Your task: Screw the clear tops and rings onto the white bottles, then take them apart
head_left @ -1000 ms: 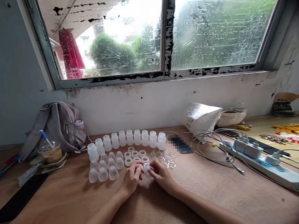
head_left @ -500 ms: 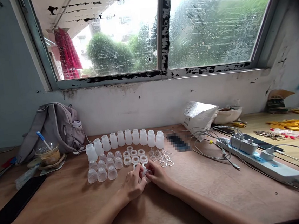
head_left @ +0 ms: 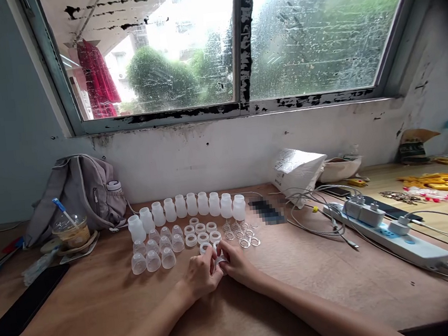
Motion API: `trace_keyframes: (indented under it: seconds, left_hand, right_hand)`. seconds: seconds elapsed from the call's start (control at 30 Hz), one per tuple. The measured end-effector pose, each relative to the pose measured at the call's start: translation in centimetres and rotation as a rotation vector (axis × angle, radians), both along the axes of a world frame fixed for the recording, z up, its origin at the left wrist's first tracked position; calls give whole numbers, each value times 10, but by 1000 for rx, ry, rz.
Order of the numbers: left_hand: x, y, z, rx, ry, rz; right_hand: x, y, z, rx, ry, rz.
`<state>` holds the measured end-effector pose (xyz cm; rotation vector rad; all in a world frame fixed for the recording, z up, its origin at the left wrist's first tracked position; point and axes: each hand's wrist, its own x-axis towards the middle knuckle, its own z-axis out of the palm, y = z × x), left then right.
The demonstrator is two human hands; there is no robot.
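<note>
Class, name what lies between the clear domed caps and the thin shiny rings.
The head view shows thick white rings lying between the domed caps and the thin shiny rings.

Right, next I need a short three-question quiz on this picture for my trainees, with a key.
1. True or false: the frosted bottles stand upright in a row.
2. Which lie just right of the white rings: A, clear domes; B, metal rings; C, the backpack?
3. What do the left hand and right hand hold between them?
Key: 1 true; 2 B; 3 a small whitish part, partly hidden.
</note>
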<state>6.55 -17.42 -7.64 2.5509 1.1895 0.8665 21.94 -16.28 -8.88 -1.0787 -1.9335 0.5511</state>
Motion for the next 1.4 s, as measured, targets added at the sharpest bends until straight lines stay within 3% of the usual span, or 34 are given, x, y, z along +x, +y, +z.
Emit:
trace_keyframes:
  seconds: [0.23,0.43,0.6,0.77,1.03,1.23,1.4]
  left_hand:
    - [-1,1,6,16,113,77]
    - [-8,7,21,-203,-252,67]
    - [-10,19,10,-533,-519,-40]
    - [-9,21,8,-637,-599,-65]
    - [-8,0,35,-519,-450,-23]
    - [-7,-2,38,-418,-318,40]
    - [-9,6,33,-298,-263,37]
  right_hand:
    - [0,-5,9,32,2,19]
    - [8,-6,19,-213,199,127]
    - [7,-6,17,-128,187,62]
    - [5,-6,15,-34,97,29]
    - [4,-11,19,30,42,56]
    - [3,-13,16,20,-47,128]
    - [1,-15,18,14,-66,175]
